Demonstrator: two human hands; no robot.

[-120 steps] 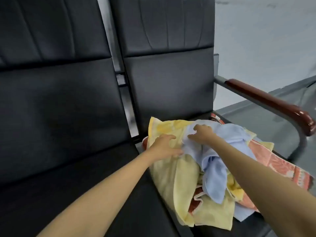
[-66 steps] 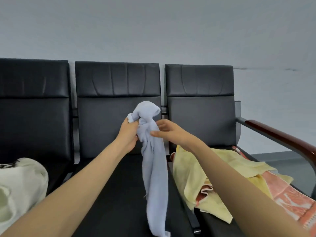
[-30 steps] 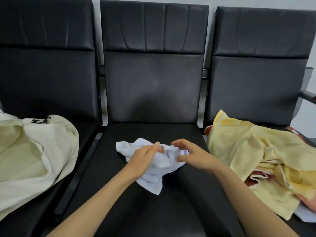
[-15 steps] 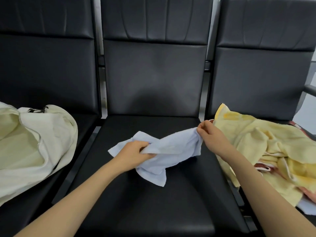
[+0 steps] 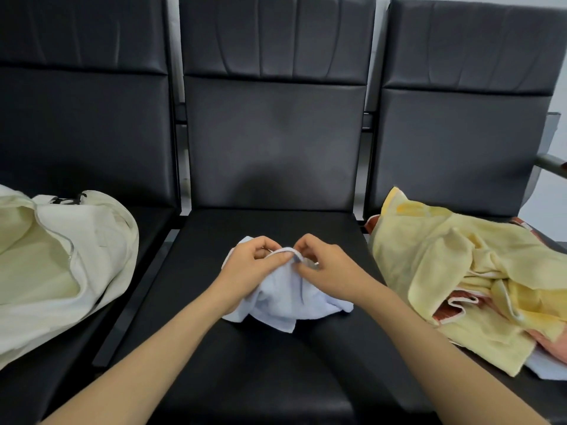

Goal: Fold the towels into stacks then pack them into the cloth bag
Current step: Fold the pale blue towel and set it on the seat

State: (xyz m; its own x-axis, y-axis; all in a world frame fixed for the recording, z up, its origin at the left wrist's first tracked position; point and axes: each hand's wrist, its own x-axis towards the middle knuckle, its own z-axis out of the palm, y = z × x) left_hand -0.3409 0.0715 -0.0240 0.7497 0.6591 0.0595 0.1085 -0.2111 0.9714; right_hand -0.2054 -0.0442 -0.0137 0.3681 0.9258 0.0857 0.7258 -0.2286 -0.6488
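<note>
A pale blue towel (image 5: 283, 305) lies bunched on the middle black seat (image 5: 260, 357). My left hand (image 5: 250, 266) and my right hand (image 5: 325, 266) sit close together over it, both pinching its upper edge between thumb and fingers. A heap of yellow towels (image 5: 454, 271) covers the right seat, with an orange patterned towel (image 5: 460, 305) showing under them. The cream cloth bag (image 5: 70, 259) rests on the left seat, its mouth gaping towards me.
Three black padded chairs stand side by side with narrow gaps between the seats. A metal armrest (image 5: 552, 162) juts out at the far right. A corner of another pale cloth (image 5: 549, 368) peeks out below the yellow heap.
Half a second ago my hands held the blue towel stretched wide apart. Now they have come together at its upper edge and the towel has slumped into a bunch on the seat.
</note>
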